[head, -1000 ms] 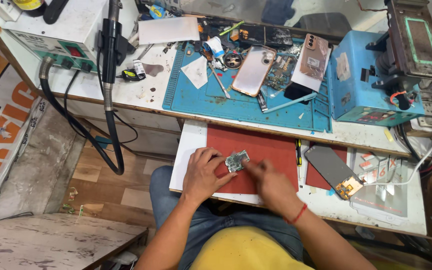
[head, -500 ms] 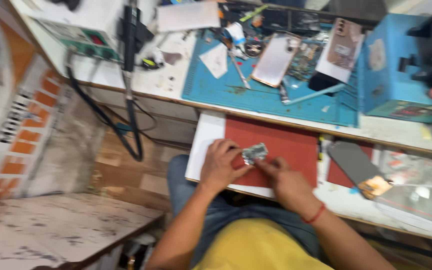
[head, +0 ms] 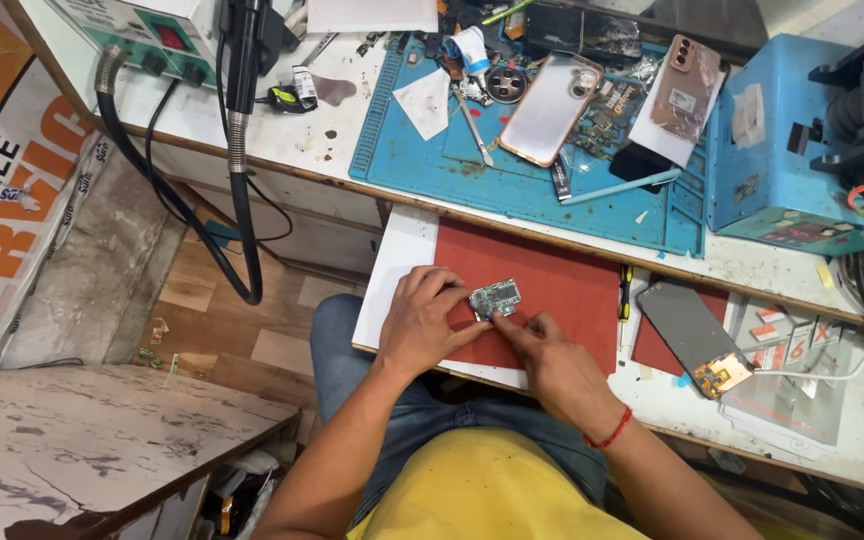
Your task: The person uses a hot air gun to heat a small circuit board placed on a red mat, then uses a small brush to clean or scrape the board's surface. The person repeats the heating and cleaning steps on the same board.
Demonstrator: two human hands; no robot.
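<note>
- Circuit board (head: 496,297): small, green, flat on red mat (head: 562,290) between 2 hands.
- Left hand (head: 422,322) fingertips pinching board's left edge; right hand (head: 552,362) forefinger touching its lower edge.
- Probably light, stiff, fragile; best gripped by bare edges, never components.

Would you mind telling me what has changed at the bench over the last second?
Very little. The left hand still pins the small green circuit board on the red mat, and the right hand still works at the board's lower edge with its fingertips; nothing was picked up or let go. Only the head camera swung, then settled. The blue mat, phones and dark screen lie where they were.
</note>
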